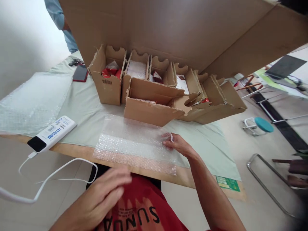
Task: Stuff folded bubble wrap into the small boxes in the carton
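A clear sheet of bubble wrap [134,141] lies on the cloth, its near edge reaching over the wooden border of the table. My right hand [176,143] pinches that sheet's right side between thumb and fingers, where it curls up a little. My left hand [108,189] hovers in front of the table edge, somewhat blurred, with its fingers stretched out and nothing in it. Just behind the sheet, a cardboard bin [154,112] stands at an angle before a row of similar bins; whatever is inside it is mostly hidden.
Several bins, one a cardboard bin with red items [109,88], stand against a tall cardboard panel [154,32]. To the left are a stack of bubble wrap [36,96], a white power bank [53,133] with a cable, and a dark phone [80,72]. A person's sleeve [55,12] shows behind.
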`<move>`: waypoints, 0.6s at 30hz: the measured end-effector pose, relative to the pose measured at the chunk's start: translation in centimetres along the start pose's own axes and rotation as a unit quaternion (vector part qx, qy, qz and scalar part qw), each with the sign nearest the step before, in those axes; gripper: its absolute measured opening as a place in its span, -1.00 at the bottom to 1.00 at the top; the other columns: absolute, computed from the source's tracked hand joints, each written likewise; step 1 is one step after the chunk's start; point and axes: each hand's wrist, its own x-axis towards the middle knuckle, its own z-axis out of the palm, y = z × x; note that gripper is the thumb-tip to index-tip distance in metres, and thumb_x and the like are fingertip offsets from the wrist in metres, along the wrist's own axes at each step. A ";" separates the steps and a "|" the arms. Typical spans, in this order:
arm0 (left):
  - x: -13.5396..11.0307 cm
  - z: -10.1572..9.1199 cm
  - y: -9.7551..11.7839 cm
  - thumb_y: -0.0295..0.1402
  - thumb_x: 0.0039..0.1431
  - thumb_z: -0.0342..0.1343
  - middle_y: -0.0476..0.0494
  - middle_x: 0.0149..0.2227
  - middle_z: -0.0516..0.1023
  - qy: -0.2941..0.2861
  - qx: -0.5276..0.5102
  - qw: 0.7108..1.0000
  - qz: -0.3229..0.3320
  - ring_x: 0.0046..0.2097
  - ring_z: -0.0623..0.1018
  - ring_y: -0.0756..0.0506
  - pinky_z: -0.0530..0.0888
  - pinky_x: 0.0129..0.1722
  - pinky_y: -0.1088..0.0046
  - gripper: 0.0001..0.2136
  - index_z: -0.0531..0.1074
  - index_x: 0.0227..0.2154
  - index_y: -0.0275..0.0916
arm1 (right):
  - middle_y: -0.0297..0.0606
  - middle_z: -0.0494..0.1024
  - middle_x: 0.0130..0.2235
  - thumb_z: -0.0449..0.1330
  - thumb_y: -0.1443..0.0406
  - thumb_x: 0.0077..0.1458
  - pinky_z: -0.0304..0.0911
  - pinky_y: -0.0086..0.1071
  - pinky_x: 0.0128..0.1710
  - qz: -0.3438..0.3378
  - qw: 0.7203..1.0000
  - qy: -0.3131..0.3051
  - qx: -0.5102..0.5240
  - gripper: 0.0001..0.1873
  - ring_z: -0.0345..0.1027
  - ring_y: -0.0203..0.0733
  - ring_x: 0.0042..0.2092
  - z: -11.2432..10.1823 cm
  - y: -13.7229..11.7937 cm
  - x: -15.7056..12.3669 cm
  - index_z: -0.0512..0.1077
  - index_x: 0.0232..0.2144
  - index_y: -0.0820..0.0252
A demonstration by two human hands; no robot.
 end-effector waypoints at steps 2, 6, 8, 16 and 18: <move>3.8 2.6 -0.2 -0.27 0.40 -0.09 -0.21 0.30 0.43 -0.010 0.060 0.997 0.036 0.34 0.40 -0.25 0.45 0.27 0.09 -0.60 0.47 0.19 -0.03 | -0.47 0.39 -0.60 0.32 0.08 -0.13 0.14 -0.41 -0.55 -0.004 0.999 0.029 -0.019 -0.47 0.24 -0.29 -0.56 -0.2 0.6 -0.2 0.45 -0.13 0.25; 8.3 6.2 -2.2 -0.32 0.35 -0.04 -0.48 0.37 0.29 0.013 0.200 0.980 0.019 0.41 0.25 -0.47 0.22 0.32 -0.30 -0.55 0.43 0.23 -0.30 | -0.46 0.41 -0.58 0.23 0.13 -0.05 0.19 -0.38 -0.50 -0.007 0.991 0.093 -0.096 -0.55 0.31 -0.24 -0.54 -0.6 2.1 -1.5 0.47 -0.11 0.20; 8.3 7.1 -3.3 -0.32 0.34 -0.03 -0.50 0.35 0.32 -0.006 0.227 0.974 0.021 0.39 0.28 -0.49 0.20 0.30 -0.34 -0.55 0.42 0.24 -0.28 | -0.40 0.49 -0.53 0.24 0.16 -0.04 0.23 -0.35 -0.44 -0.017 0.970 0.169 -0.173 -0.61 0.38 -0.19 -0.49 -0.9 2.9 -2.6 0.51 -0.13 0.17; 11.3 6.2 -2.4 -0.21 0.31 0.09 -0.51 0.46 0.05 0.241 0.045 0.968 -0.057 0.46 0.13 -0.43 0.22 0.36 -0.16 -0.33 0.06 0.42 -0.24 | -0.04 0.65 -0.07 0.20 0.00 0.17 0.39 -0.20 -0.24 -0.171 0.904 0.344 -0.186 -0.50 0.53 -0.04 -0.21 -1.0 1.6 -3.3 0.51 0.00 0.22; 13.7 6.3 -1.9 -0.22 0.28 0.12 -0.48 0.48 -0.04 0.280 -0.048 0.953 -0.106 0.49 0.05 -0.40 0.14 0.40 -0.14 -0.21 -0.13 0.46 -0.21 | 0.06 0.59 0.07 0.27 -0.02 0.08 0.40 -0.19 -0.26 -0.183 0.925 0.296 -0.153 -0.32 0.54 0.05 -0.10 -0.6 0.5 -1.0 0.41 0.14 0.25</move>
